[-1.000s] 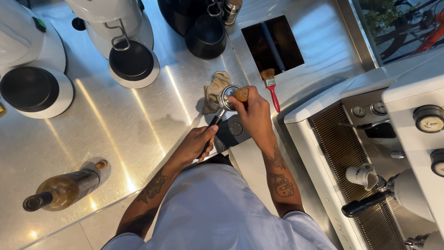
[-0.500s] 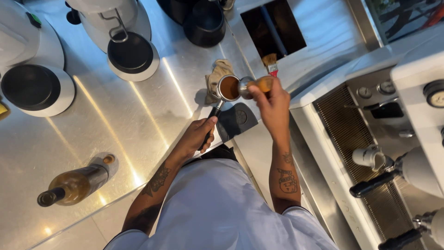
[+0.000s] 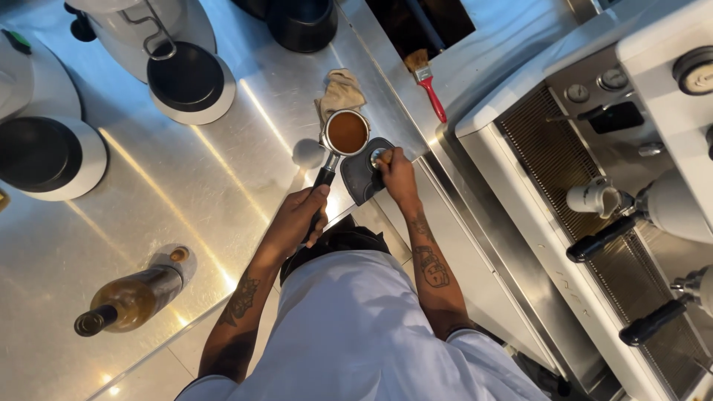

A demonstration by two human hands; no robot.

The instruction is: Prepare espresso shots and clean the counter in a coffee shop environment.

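My left hand (image 3: 297, 219) grips the black handle of a portafilter (image 3: 347, 132), whose round basket is filled with flat brown coffee grounds and rests on the steel counter (image 3: 223, 193). My right hand (image 3: 399, 177) is just right of the basket, fingers closed on a small metal tamper (image 3: 379, 154). The tamper stands on a black tamping mat (image 3: 359, 178) at the counter's edge, apart from the basket.
A beige cloth (image 3: 342, 90) lies behind the portafilter, and a red-handled brush (image 3: 428, 87) lies to its right. Grinders with round black trays (image 3: 189, 78) (image 3: 44, 152) stand on the left, a wine bottle (image 3: 130, 301) lies near left, and an espresso machine (image 3: 594, 148) fills the right.
My right hand has lifted the tamper off the portafilter basket and brought it down to the black mat, uncovering the pressed coffee. My left hand still holds the handle.
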